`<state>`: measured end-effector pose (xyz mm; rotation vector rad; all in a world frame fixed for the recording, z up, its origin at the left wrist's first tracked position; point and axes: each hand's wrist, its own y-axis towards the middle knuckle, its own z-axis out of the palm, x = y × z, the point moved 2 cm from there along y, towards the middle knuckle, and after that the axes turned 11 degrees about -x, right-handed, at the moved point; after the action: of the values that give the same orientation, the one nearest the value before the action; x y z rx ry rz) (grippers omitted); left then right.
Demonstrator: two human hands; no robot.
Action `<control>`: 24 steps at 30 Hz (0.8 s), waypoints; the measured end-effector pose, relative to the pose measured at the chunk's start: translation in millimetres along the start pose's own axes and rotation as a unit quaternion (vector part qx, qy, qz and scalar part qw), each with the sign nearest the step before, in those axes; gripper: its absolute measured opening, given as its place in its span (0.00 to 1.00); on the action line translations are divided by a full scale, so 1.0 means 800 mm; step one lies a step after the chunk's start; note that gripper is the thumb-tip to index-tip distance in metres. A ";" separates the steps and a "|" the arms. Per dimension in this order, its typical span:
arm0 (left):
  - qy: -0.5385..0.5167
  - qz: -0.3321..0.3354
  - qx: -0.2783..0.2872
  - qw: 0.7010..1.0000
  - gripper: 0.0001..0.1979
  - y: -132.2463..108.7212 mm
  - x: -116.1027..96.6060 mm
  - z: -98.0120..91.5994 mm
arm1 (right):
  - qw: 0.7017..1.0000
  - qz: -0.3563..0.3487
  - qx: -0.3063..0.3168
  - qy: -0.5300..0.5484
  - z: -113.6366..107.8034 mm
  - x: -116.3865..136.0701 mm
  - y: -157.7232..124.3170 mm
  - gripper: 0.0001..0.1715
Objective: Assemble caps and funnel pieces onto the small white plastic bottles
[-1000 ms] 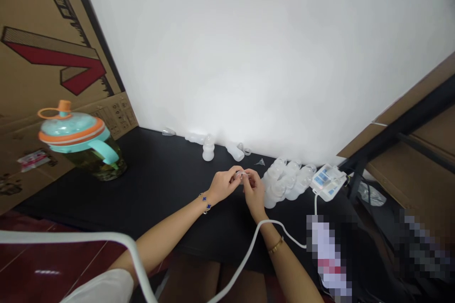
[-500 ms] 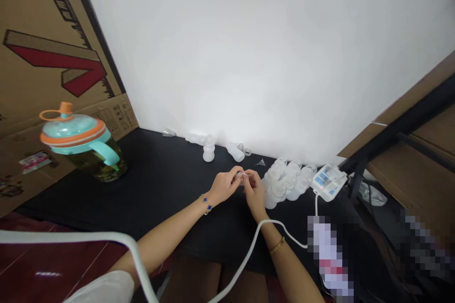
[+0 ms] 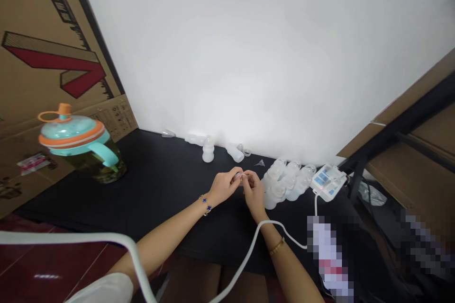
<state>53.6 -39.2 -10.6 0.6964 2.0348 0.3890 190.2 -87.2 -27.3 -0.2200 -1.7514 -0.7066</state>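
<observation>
A small translucent piece [image 3: 241, 178], its shape mostly hidden, is held over the worktop [image 3: 156, 175]. The left grip [image 3: 224, 186] and the right grip [image 3: 254, 191] are both clamped on it, thumbs and fingers together. Just beside the right grip stand clustered clear-topped bottles [image 3: 284, 182]; farther out, one white bottle [image 3: 208, 153] stands upright near the wall [image 3: 249, 57], with a lidded jug [image 3: 80, 149] well to the left
</observation>
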 end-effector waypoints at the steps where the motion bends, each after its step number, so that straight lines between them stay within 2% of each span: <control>1: -0.002 -0.001 -0.001 1.000 0.13 0.000 0.000 0.000 | 1.000 0.002 0.001 0.002 0.000 0.000 0.000 0.18; 6: -0.063 -0.037 -0.007 0.997 0.11 -0.002 0.001 0.005 | 0.999 0.015 0.001 0.029 -0.001 0.003 0.001 0.18; 9: -0.115 -0.078 -0.027 0.990 0.09 -0.003 0.005 0.006 | 0.998 0.039 0.002 0.043 -0.002 0.002 0.005 0.22; 12: -0.139 -0.102 -0.047 0.984 0.09 -0.003 0.009 0.005 | 0.998 0.050 0.023 0.027 -0.001 0.002 0.007 0.22; 15: -0.120 -0.100 -0.042 0.987 0.10 -0.002 0.009 0.004 | 0.998 0.053 0.033 0.017 0.001 -0.001 0.006 0.21; 20: -0.025 -0.071 -0.020 0.997 0.12 -0.001 0.005 0.002 | 0.999 0.050 0.004 0.015 0.002 -0.007 0.005 0.21; 24: -0.006 -0.062 -0.022 0.998 0.12 0.001 0.006 0.001 | 1.000 0.030 -0.006 -0.005 0.000 -0.007 0.006 0.21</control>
<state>52.3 -35.8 -14.0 0.5420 2.0400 0.3559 194.4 -81.9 -31.1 -0.2837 -1.7440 -0.6728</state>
